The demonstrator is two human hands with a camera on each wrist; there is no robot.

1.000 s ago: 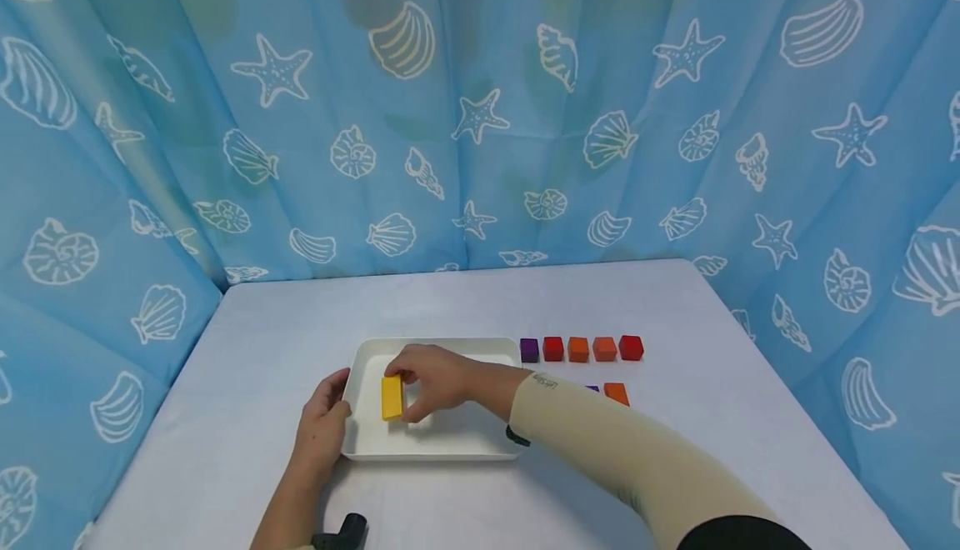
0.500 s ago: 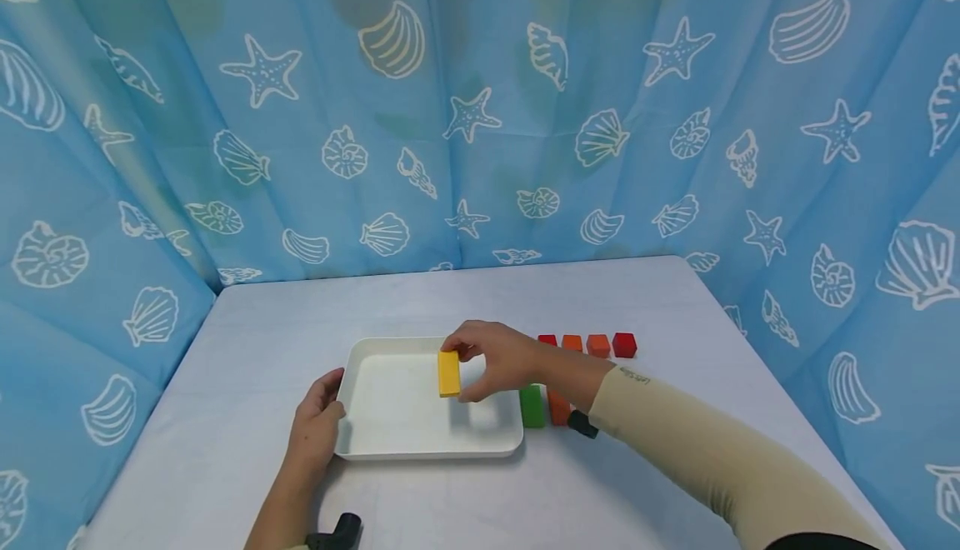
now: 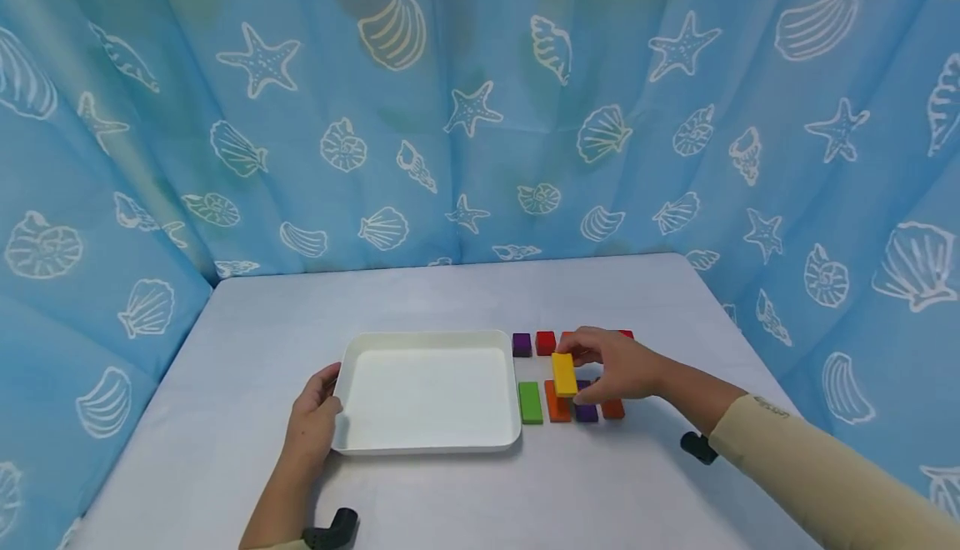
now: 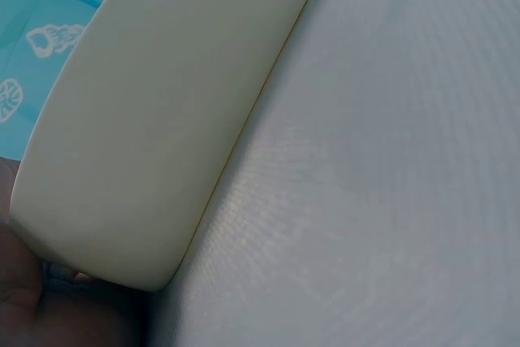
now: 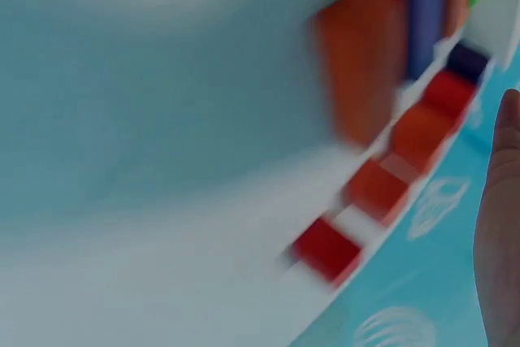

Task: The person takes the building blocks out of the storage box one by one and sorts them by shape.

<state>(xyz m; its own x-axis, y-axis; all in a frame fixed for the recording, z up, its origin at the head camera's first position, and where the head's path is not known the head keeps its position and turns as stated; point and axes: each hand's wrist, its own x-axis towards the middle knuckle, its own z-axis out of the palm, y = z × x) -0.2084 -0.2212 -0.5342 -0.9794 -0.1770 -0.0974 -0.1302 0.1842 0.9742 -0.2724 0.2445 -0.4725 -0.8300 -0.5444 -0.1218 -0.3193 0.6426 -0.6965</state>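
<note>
A yellow block (image 3: 564,375) is pinched between the thumb and fingers of my right hand (image 3: 622,367), held over the front row of blocks. Below it lie a green block (image 3: 530,404), an orange block (image 3: 557,412), a purple block (image 3: 587,413) and another orange block (image 3: 612,409), partly hidden by the hand. My left hand (image 3: 312,418) grips the left rim of a white tray (image 3: 427,392), which has nothing in it. The left wrist view shows the tray's side (image 4: 171,119) close up with part of the hand at its corner. The yellow block is out of the right wrist view.
Behind the front row stands a row of cubes: purple (image 3: 521,345), red (image 3: 545,343), and others partly behind the right hand, ending in a dark red cube (image 5: 327,249). A white cloth covers the table (image 3: 420,296). A blue shell-patterned curtain (image 3: 480,158) hangs around it.
My right hand has carried the yellow block from above the tray's left part rightward, off the tray and over the front row of blocks. My left hand stays at the tray's rim.
</note>
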